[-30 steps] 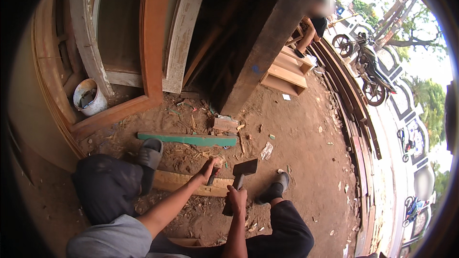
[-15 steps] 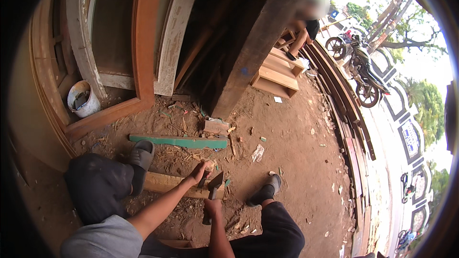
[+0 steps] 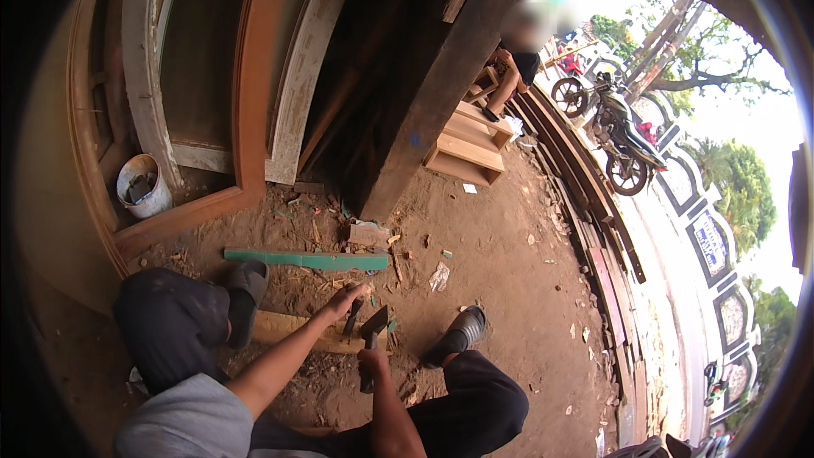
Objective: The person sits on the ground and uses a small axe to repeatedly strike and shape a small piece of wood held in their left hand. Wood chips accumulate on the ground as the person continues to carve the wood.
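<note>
My left hand (image 3: 346,300) is closed around a dark chisel (image 3: 350,323), which stands on a pale wooden plank (image 3: 280,327) lying across the dirt between my feet. My right hand (image 3: 370,360) grips the handle of a hatchet-like tool with a broad metal blade (image 3: 373,324), just right of the chisel; whether they touch I cannot tell. A green painted board (image 3: 306,260) lies beyond the plank, with wood chips scattered around it.
Door frames (image 3: 250,68) lean at left beside a white bucket (image 3: 144,187). A dark post (image 3: 398,144) rises ahead. Wooden boxes (image 3: 466,148) stand near another person (image 3: 509,76). Stacked planks (image 3: 572,195) edge the dirt at right, with a parked motorcycle (image 3: 619,127) beyond.
The broad blade has turned and come lower and left, closer to the chisel. The whole view has shifted, the surroundings sliding left in the picture.
</note>
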`<state>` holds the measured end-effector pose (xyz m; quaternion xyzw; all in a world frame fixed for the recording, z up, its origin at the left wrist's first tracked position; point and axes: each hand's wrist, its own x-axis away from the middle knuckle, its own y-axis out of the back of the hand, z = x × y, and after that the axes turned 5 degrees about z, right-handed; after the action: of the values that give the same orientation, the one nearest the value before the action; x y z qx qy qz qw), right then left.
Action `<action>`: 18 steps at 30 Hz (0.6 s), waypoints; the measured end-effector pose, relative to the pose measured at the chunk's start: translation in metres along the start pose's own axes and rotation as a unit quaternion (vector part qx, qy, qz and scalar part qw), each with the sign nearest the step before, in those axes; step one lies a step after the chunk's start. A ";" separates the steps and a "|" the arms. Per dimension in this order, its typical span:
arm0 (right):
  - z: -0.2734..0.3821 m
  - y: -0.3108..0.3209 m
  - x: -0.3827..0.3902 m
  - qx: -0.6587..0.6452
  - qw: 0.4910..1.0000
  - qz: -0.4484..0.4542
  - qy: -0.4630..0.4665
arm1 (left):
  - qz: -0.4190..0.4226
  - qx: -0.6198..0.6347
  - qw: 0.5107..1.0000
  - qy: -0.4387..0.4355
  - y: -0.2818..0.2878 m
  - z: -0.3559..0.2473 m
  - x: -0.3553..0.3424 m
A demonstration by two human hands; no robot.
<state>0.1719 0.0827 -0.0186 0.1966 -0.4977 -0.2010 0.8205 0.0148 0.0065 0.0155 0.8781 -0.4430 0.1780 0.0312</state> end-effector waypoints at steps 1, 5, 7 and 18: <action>-0.008 0.007 -0.022 0.118 0.992 0.026 0.042 | 0.008 -0.017 1.000 -0.009 -0.001 0.002 -0.004; -0.049 0.036 -0.129 0.524 0.812 0.100 0.236 | 0.033 -0.024 0.999 -0.015 -0.032 -0.010 -0.010; -0.028 0.024 -0.148 0.438 0.871 0.128 0.183 | 0.001 0.017 1.000 0.003 -0.018 -0.003 -0.005; -0.006 0.046 -0.082 0.412 0.863 0.087 0.279 | 0.006 0.155 0.987 -0.037 -0.006 0.025 -0.022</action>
<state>0.1489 0.1654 -0.0570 0.5200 -0.3009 0.1580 0.7836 0.0145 0.0214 -0.0149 0.8759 -0.4159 0.2119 -0.1226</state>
